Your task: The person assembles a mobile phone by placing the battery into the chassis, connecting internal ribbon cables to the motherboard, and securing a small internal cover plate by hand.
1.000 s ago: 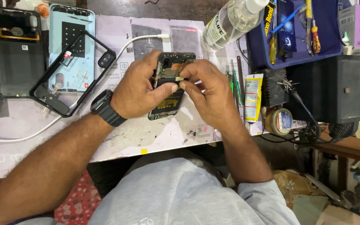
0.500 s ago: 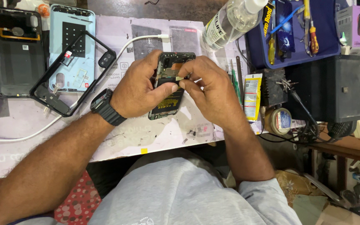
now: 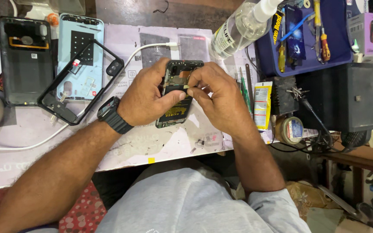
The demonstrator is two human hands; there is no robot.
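Opened phone [image 3: 175, 103] sits gripped in the left hand [image 3: 145, 101]; right hand [image 3: 219, 97] pinches fingertips onto its upper part.

Opened phone [image 3: 177, 97], held between left hand [image 3: 145, 97] & right hand [image 3: 221, 97], shows matt black plastic frame w/ a glossy black battery face; left wrist carries a ribbed matt black rubber-look watch strap [image 3: 115, 116]. Work mat [image 3: 152, 142] looks like smooth pale sheet, scuffed & stained, w/ a glossy white plastic cable [image 3: 147, 47] across it, a matt black back cover [image 3: 22, 60] & a smooth light-blue plastic panel [image 3: 76, 51] alongside. Clear glossy plastic spray bottle [image 3: 238, 30] stands nr a dark blue tray [image 3: 307, 64]; shirt [image 3: 186, 203] is soft grey cloth.
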